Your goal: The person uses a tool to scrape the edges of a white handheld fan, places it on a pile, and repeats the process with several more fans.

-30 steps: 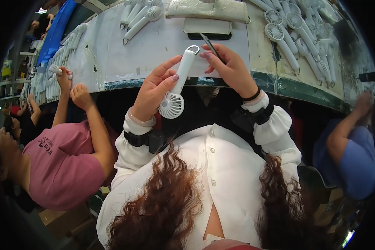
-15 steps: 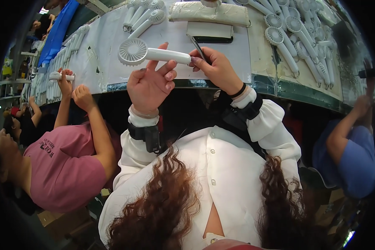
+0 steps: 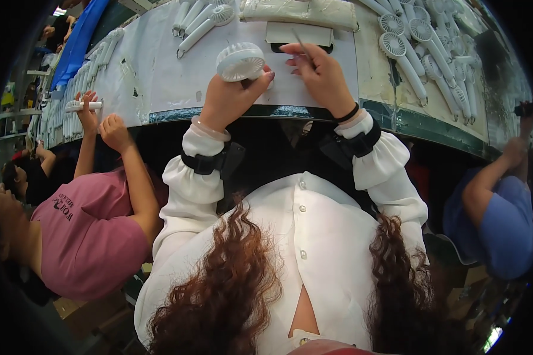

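Observation:
My left hand [image 3: 228, 102] is closed around a white handheld fan [image 3: 241, 62] just above the table's front edge. The round, ribbed fan head stands tilted over my thumb, and most of the handle is hidden by my fingers. To its right, my right hand [image 3: 321, 80] grips a thin, dark, pen-like tool [image 3: 302, 42], which points up and away; its exact kind is unclear. Some fingers of that hand stretch to the left, apart from the fan. Behind the right hand lies a white flat block [image 3: 299, 34] with a black item under its front edge.
A long wrapped cream roll [image 3: 299, 13] lies at the back of the white-covered table [image 3: 180, 80]. White fans [image 3: 204, 26] lie at the back left, and a large heap of fans [image 3: 405, 56] covers the right. A co-worker in pink [image 3: 95, 231] works at left, another in blue [image 3: 494, 219] at right.
The fan has turned from lying sideways over my open left palm to standing in my closed left hand. My right hand has let go of its handle end and moved slightly up and right.

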`<action>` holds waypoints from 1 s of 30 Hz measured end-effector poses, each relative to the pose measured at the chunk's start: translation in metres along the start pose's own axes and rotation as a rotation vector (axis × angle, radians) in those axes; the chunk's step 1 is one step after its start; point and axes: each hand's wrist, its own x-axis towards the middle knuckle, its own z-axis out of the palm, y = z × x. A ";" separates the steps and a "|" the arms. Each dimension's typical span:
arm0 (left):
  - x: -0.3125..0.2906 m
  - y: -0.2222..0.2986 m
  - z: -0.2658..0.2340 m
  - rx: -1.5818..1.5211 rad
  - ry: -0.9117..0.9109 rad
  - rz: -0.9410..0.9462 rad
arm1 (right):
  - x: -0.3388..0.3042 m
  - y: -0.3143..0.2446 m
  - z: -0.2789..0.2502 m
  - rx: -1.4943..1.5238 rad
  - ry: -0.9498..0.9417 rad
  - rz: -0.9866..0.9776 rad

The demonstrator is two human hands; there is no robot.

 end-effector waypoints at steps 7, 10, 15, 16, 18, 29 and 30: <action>0.034 -0.015 -0.007 0.004 -0.255 -0.167 | -0.006 -0.007 -0.014 0.030 0.098 0.103; 0.026 -0.015 -0.007 0.011 -0.261 -0.148 | -0.014 -0.003 -0.013 0.041 0.118 0.076; 0.018 -0.017 -0.005 0.050 -0.250 -0.090 | -0.012 -0.002 -0.015 0.077 0.127 0.090; 0.018 -0.015 -0.005 0.051 -0.249 -0.090 | -0.013 -0.001 -0.015 0.066 0.125 0.085; 0.019 -0.010 -0.007 0.084 -0.283 -0.096 | -0.014 -0.001 -0.016 0.043 0.122 0.076; 0.011 -0.005 -0.013 0.194 -0.310 -0.092 | -0.014 -0.005 -0.013 0.027 0.110 0.078; 0.011 -0.005 -0.014 0.208 -0.316 -0.090 | -0.014 -0.005 -0.014 0.024 0.109 0.073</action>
